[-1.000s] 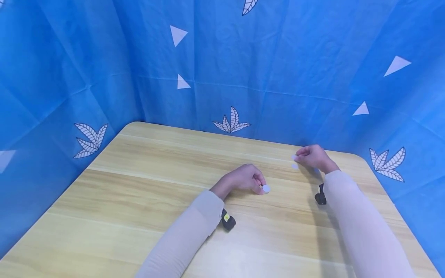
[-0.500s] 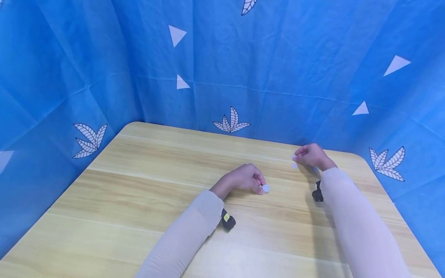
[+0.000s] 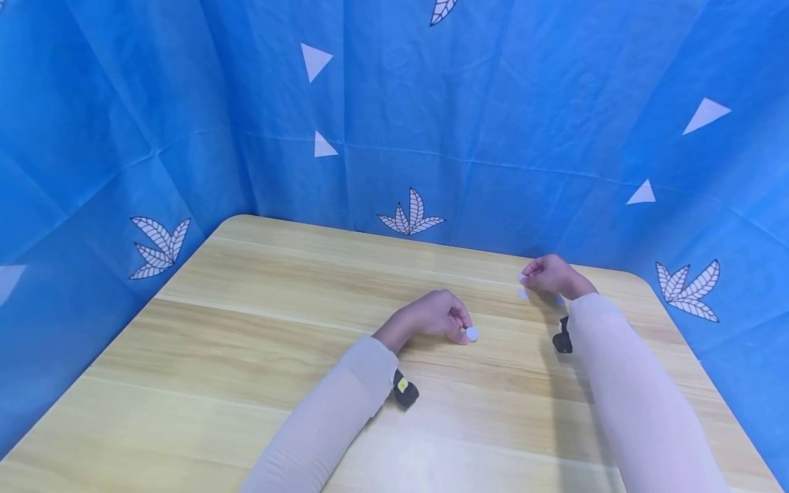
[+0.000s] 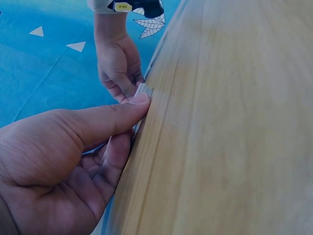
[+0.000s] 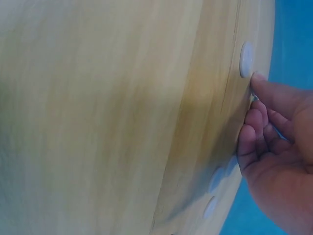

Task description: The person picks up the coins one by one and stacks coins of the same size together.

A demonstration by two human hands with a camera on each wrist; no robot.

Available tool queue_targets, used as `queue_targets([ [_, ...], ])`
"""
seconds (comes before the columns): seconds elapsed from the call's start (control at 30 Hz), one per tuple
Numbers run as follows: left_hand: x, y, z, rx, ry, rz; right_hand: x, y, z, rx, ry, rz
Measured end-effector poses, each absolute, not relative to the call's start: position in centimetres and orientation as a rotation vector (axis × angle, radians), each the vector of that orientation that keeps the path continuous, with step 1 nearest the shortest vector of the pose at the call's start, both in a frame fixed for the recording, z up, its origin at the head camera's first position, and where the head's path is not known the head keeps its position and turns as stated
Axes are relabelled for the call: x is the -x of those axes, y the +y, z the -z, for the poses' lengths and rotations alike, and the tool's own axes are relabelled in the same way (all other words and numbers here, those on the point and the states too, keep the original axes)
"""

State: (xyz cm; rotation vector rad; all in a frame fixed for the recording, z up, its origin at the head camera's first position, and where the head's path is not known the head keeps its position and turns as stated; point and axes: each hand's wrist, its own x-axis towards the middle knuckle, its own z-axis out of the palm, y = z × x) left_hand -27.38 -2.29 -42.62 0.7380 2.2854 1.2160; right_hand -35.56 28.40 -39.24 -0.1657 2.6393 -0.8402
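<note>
Near the middle of the table, my left hand (image 3: 434, 316) pinches a small stack of thin white discs (image 4: 142, 93) between thumb and fingers, just above the wood. In the head view the top white disc (image 3: 472, 333) faces up. My right hand (image 3: 553, 276) is down at the table's far right, its thumb and fingers pinching a white disc (image 3: 522, 277) that the thumb mostly hides in the right wrist view. Another white disc (image 5: 246, 59) lies flat on the wood close to the right thumb (image 5: 274, 93).
Several more discs, among them a white disc (image 5: 210, 207) and a shaded disc (image 5: 215, 179), lie beneath and beside the right hand. The wooden table (image 3: 246, 329) has rounded far corners. A blue patterned curtain (image 3: 394, 103) hangs behind it and along its sides.
My right hand has shifted slightly left and stays low at the disc. The left hand holds its stack in the same place.
</note>
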Motion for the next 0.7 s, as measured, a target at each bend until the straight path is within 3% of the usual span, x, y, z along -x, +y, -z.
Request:
queue_targets([
  [0.7, 27.4, -2.2, 42.9, -0.749, 2.291, -1.200, 35.0, 29.6, 39.9, 0.244, 2.640, 1.077],
])
